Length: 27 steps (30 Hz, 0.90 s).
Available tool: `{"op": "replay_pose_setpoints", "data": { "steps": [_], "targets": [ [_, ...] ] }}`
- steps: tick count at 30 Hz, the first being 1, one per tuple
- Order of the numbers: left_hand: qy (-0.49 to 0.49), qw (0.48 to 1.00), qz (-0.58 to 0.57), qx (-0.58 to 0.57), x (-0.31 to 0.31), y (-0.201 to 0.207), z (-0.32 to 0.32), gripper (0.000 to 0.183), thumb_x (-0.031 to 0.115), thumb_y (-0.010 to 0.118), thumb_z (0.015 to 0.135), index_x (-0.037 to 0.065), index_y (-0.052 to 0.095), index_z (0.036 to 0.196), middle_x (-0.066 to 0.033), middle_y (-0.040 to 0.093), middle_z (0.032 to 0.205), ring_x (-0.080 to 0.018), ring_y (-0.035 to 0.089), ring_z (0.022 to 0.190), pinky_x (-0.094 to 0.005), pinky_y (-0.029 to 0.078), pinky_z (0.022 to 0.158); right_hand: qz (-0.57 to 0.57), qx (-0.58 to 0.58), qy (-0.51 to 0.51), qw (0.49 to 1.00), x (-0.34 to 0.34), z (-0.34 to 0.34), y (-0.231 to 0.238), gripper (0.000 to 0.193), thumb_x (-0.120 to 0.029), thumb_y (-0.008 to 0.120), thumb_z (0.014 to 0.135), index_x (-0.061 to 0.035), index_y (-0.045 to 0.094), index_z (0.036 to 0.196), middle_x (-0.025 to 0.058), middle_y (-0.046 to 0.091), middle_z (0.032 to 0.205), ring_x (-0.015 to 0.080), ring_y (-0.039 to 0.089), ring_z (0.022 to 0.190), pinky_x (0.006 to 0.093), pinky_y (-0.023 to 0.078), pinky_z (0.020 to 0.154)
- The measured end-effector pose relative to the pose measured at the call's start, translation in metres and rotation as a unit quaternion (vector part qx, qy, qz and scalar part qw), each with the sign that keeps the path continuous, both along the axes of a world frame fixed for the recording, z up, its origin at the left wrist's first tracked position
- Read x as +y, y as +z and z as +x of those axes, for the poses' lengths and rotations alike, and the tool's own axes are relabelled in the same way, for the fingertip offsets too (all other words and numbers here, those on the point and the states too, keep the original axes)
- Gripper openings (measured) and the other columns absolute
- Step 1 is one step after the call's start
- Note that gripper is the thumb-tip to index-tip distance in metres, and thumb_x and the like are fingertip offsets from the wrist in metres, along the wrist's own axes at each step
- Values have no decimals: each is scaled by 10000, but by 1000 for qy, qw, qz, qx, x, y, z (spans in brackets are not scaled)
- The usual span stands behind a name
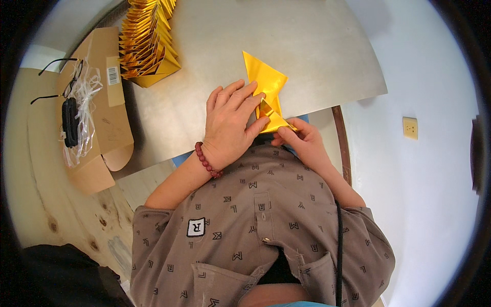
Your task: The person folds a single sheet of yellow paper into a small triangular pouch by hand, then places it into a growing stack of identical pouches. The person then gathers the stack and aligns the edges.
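A partly folded sheet of shiny gold paper (266, 79) lies at the near edge of the metal table, one point aimed away from me. My left hand (228, 118) is on its left side. Its thumb and index finger close about a raised fold, while the other fingers curve over the paper's left edge. At the lower right corner, my right hand (303, 145) pinches the paper between thumb and fingers; part of those fingers is hidden underneath. Farther off at the left stands a long row of folded gold paper pieces (148, 51), nested into each other.
Left of the metal table top (204, 46), an opened cardboard box (110, 128) bears eyeglasses (74, 79), a black case (70, 123) and clear plastic strips (88, 97). A white wall with a socket (410, 128) rises at the right. Dark cloth (66, 276) lies lower left.
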<state>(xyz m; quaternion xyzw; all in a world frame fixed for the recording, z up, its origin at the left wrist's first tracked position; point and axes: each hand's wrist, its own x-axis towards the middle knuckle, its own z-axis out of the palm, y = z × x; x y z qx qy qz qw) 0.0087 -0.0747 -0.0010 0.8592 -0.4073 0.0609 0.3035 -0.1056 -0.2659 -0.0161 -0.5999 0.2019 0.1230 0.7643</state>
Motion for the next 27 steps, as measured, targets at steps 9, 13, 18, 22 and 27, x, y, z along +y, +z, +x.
{"op": "replay_pose_setpoints", "data": {
  "steps": [9, 13, 18, 22, 27],
  "targets": [
    [17, 748, -271, 605, -6, 22, 12, 367, 119, 758, 962, 0, 623, 1281, -102, 715, 1048, -93, 660, 689, -236, 529, 602, -259, -190, 101, 941, -24, 18, 33, 200, -98, 724, 973, -2, 706, 1148, 34, 697, 984, 111, 699, 908, 256, 554, 830],
    [7, 728, -261, 634, 0, 29, 20, 176, 170, 718, 1012, 51, 704, 1142, 11, 684, 766, -46, 606, 543, -183, 404, 447, -114, -210, -2, 971, -11, 28, 34, 205, -96, 712, 992, 2, 687, 1170, 35, 708, 1040, 104, 693, 951, 259, 554, 865],
    [-3, 739, -294, 606, 0, 33, 16, 152, 190, 666, 1047, 46, 687, 1089, -34, 735, 811, -81, 681, 617, -197, 505, 502, -5, -217, -29, 976, -5, 31, 35, 198, -107, 688, 1021, 22, 662, 1169, 50, 715, 1081, 101, 706, 952, 250, 566, 851],
    [-10, 746, -285, 602, 2, 32, 19, 183, 211, 632, 1068, 38, 677, 1108, -59, 756, 878, -110, 727, 692, -221, 571, 559, -33, -191, -27, 981, -6, 36, 36, 170, -114, 692, 1018, 21, 666, 1118, 45, 721, 1034, 97, 714, 911, 241, 569, 809],
    [-4, 736, -296, 608, 3, 24, 18, 211, 214, 598, 1086, 27, 674, 1146, -76, 762, 949, -138, 756, 769, -257, 626, 660, -23, -174, -43, 984, -5, 42, 31, 144, -119, 707, 1006, 12, 670, 1053, 35, 723, 988, 86, 708, 872, 229, 562, 780]
  ]
}}
